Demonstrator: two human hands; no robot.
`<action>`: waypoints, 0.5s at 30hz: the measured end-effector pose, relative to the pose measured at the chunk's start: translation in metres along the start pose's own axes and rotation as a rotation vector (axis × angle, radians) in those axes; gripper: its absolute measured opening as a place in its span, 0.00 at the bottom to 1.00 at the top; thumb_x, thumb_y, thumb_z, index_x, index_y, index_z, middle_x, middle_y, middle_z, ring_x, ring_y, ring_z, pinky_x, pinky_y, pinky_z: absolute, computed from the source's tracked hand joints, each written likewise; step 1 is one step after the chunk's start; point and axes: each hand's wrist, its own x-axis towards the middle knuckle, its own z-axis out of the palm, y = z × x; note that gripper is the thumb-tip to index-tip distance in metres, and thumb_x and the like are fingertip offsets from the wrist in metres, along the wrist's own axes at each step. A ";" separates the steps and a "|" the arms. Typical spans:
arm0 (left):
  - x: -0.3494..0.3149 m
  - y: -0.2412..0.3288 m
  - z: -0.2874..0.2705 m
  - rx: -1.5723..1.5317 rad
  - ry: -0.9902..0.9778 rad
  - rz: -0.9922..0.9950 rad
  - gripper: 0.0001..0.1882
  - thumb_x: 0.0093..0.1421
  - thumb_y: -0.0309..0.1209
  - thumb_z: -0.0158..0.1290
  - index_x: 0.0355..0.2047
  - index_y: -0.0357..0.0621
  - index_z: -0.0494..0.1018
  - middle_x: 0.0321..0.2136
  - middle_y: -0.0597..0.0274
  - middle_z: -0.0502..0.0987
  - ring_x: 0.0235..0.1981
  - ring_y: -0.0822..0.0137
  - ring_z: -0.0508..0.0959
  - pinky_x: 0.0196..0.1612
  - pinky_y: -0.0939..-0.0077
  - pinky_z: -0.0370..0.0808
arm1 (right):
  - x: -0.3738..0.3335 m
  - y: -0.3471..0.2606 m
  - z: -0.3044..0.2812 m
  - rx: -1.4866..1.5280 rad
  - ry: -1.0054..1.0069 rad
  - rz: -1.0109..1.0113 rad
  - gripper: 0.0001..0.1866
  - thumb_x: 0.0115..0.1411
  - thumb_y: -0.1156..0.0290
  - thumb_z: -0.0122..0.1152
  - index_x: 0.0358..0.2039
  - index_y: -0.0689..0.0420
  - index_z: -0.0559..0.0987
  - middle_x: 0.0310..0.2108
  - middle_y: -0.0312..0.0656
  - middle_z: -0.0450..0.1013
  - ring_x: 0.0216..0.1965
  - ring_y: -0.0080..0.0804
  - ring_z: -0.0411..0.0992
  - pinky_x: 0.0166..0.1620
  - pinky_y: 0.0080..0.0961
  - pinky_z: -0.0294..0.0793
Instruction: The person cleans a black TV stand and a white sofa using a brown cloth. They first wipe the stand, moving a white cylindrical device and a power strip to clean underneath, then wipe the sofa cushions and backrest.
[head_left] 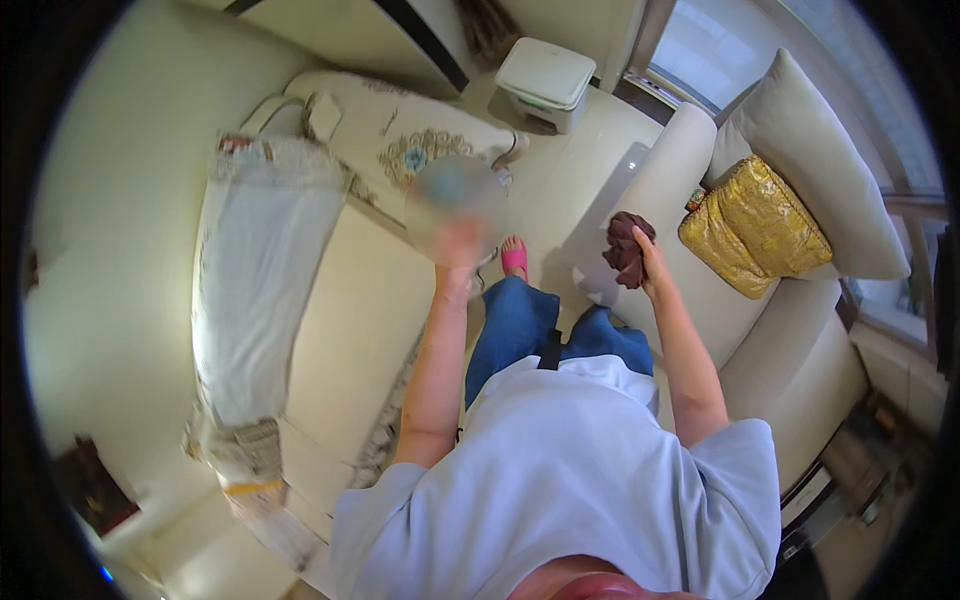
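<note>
A bunched dark maroon cloth (627, 248) is gripped in my right hand (652, 262), out over the pale sofa seat to my right. My left hand (459, 245) reaches forward beside the floral-covered sofa on the left. A round blur covers its fingers and whatever may be in them, so its grip cannot be made out. Just beyond that blur, the floral cover (415, 150) with a blue flower pattern drapes over the sofa end.
A white lidded bin (545, 80) stands ahead by the wall. The right sofa (690, 150) carries a gold cushion (757, 225) and a large cream cushion (800, 170). A long left sofa (350, 290) has a pale cover (265, 290) along its back. My pink slipper (514, 258) is on the floor.
</note>
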 end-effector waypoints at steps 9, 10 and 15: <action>0.213 0.071 0.037 0.319 -0.307 0.249 0.06 0.56 0.28 0.59 0.29 0.38 0.76 0.22 0.71 0.74 0.25 0.80 0.69 0.31 0.87 0.66 | 0.017 0.021 -0.016 0.201 0.424 -0.065 0.26 0.63 0.56 0.51 0.58 0.57 0.65 0.50 0.45 0.71 0.48 0.38 0.72 0.49 0.37 0.74; 0.228 0.072 0.045 0.310 -0.328 0.236 0.06 0.56 0.28 0.59 0.29 0.38 0.76 0.22 0.71 0.74 0.25 0.80 0.69 0.31 0.87 0.66 | 0.019 0.025 -0.021 0.230 0.456 -0.080 0.26 0.63 0.56 0.50 0.58 0.57 0.65 0.50 0.45 0.71 0.48 0.38 0.72 0.50 0.38 0.73; 0.289 0.086 0.088 0.259 -0.407 0.144 0.06 0.57 0.28 0.58 0.29 0.38 0.76 0.22 0.71 0.73 0.24 0.81 0.68 0.30 0.87 0.65 | 0.056 0.002 -0.004 0.367 0.515 -0.117 0.27 0.62 0.55 0.52 0.56 0.59 0.67 0.49 0.45 0.71 0.47 0.39 0.72 0.51 0.40 0.73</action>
